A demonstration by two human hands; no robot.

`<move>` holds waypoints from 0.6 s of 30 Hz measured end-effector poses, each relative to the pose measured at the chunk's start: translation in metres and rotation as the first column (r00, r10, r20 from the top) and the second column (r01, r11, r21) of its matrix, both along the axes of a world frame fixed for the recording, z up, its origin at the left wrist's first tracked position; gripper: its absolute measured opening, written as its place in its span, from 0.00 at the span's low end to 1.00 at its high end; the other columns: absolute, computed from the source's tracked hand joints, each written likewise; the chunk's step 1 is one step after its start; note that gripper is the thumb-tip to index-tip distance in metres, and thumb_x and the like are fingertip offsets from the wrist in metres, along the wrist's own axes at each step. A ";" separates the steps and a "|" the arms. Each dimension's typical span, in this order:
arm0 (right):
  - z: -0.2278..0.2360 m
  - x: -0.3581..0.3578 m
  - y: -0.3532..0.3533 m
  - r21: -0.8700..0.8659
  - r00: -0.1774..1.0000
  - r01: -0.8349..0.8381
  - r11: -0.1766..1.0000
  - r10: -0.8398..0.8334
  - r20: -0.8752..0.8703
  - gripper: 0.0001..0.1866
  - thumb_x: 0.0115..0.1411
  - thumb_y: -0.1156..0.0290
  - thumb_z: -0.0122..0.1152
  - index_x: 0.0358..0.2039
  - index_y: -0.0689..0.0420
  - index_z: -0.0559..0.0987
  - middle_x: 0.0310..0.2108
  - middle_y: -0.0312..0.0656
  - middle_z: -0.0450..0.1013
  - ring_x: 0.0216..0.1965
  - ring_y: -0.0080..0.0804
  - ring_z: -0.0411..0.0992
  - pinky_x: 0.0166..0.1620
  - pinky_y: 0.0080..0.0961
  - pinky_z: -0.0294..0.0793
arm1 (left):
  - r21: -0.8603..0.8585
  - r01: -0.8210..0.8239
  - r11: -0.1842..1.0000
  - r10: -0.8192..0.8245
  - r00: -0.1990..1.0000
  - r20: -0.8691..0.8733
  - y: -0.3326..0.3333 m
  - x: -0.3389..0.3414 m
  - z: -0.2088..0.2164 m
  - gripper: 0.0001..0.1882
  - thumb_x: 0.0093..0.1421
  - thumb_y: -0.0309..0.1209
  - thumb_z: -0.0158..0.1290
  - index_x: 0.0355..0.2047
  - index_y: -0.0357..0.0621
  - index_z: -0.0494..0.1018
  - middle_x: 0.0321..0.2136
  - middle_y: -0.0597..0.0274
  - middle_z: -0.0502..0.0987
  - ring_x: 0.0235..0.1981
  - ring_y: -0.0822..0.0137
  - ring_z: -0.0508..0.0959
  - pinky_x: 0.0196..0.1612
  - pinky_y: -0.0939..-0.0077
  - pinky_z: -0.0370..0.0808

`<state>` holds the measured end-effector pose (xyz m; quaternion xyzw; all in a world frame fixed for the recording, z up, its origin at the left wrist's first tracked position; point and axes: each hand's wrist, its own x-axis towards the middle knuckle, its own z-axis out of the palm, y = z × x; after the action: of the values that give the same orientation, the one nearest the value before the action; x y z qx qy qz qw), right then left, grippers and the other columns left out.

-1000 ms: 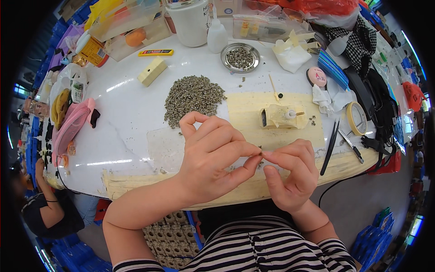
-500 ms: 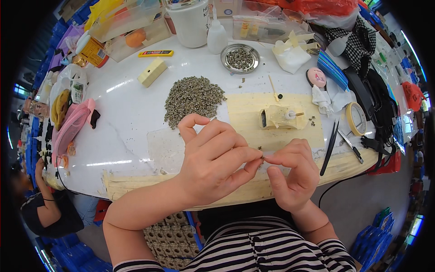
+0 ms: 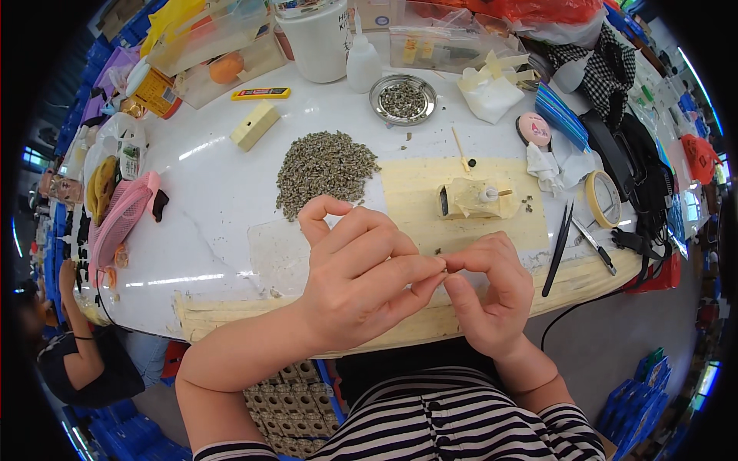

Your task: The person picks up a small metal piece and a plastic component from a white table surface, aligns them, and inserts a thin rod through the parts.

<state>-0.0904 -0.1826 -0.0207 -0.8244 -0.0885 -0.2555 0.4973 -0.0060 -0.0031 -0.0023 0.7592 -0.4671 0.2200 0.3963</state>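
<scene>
My left hand (image 3: 361,273) is closed in a pinch of thumb and index finger on a tiny metal part (image 3: 445,270), mostly hidden by the fingertips. Against those fingertips press the curled index finger and thumb of my right hand (image 3: 496,288); whether they grip the same part is hidden. Just beyond the fingertips, one small dark piece (image 3: 438,251) lies on the table. A large pile of small grey-brown metal parts (image 3: 323,170) is heaped beyond my left hand. Farther right, a tape-wrapped block (image 3: 469,200) with a white knob and a peg rests on a cream sheet (image 3: 407,180).
A round metal dish (image 3: 375,102) of similar parts stands at the back, near a white squeeze bottle (image 3: 361,67). To the right lie black tweezers (image 3: 559,253), a craft knife (image 3: 596,247) and a tape roll (image 3: 592,196). A pink mesh pouch (image 3: 119,223) is at left; another person sits beyond it.
My right thumb has drawn closer to the left fingertips, and the right hand has shifted slightly left. The left hand keeps its pinch. The whole view has shifted a little.
</scene>
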 end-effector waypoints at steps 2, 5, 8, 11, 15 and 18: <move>0.000 -0.001 -0.001 0.006 1.000 0.009 1.000 -0.009 0.006 0.11 0.49 0.78 0.72 0.36 0.58 0.84 0.30 0.40 0.78 0.32 0.36 0.71 0.38 0.29 0.67 | 0.008 -0.003 1.000 0.003 1.000 -0.002 0.000 0.000 0.001 0.16 0.37 0.26 0.72 0.29 0.55 0.83 0.24 0.76 0.73 0.30 0.70 0.72 0.42 0.65 0.56; 0.000 -0.003 0.001 -0.008 0.998 0.032 0.999 -0.031 0.056 0.13 0.48 0.78 0.73 0.36 0.58 0.85 0.30 0.37 0.78 0.31 0.35 0.70 0.38 0.29 0.66 | 0.018 -0.012 1.000 0.012 1.000 -0.005 0.000 -0.001 0.001 0.16 0.37 0.26 0.72 0.29 0.55 0.83 0.23 0.77 0.73 0.30 0.70 0.72 0.42 0.64 0.56; 0.002 -0.004 0.000 -0.111 0.990 0.021 0.994 -0.005 0.139 0.15 0.47 0.78 0.73 0.38 0.57 0.85 0.30 0.36 0.78 0.31 0.33 0.69 0.38 0.28 0.65 | 0.027 -0.015 1.000 0.016 1.000 -0.019 0.000 0.000 0.000 0.16 0.37 0.26 0.72 0.29 0.55 0.83 0.23 0.77 0.73 0.30 0.69 0.72 0.42 0.64 0.56; 0.003 -0.005 0.000 -0.163 0.986 0.026 0.986 0.001 0.166 0.17 0.46 0.78 0.74 0.40 0.57 0.86 0.31 0.35 0.78 0.31 0.32 0.69 0.38 0.28 0.64 | 0.023 -0.013 1.000 0.014 0.999 -0.029 0.000 0.001 0.000 0.16 0.38 0.26 0.72 0.29 0.54 0.82 0.24 0.76 0.73 0.29 0.69 0.72 0.42 0.64 0.56; -0.001 -0.004 0.000 -0.117 0.987 0.053 0.992 -0.034 0.160 0.16 0.47 0.77 0.73 0.40 0.57 0.86 0.30 0.36 0.78 0.31 0.32 0.69 0.38 0.28 0.65 | -0.003 -0.008 1.000 0.008 1.000 -0.022 0.001 0.001 0.002 0.16 0.39 0.26 0.72 0.30 0.54 0.82 0.24 0.76 0.74 0.29 0.70 0.72 0.42 0.64 0.56; 0.001 -0.003 0.001 -0.082 0.994 0.053 0.995 -0.045 0.095 0.15 0.48 0.78 0.72 0.40 0.58 0.86 0.30 0.37 0.78 0.31 0.34 0.69 0.38 0.28 0.66 | -0.015 0.017 1.000 -0.017 1.000 -0.007 0.001 0.001 0.001 0.16 0.39 0.26 0.72 0.31 0.54 0.82 0.24 0.77 0.74 0.29 0.70 0.72 0.42 0.64 0.57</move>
<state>-0.0935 -0.1816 -0.0198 -0.8338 -0.1018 -0.3017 0.4509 -0.0049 -0.0017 -0.0015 0.7532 -0.4703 0.2173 0.4053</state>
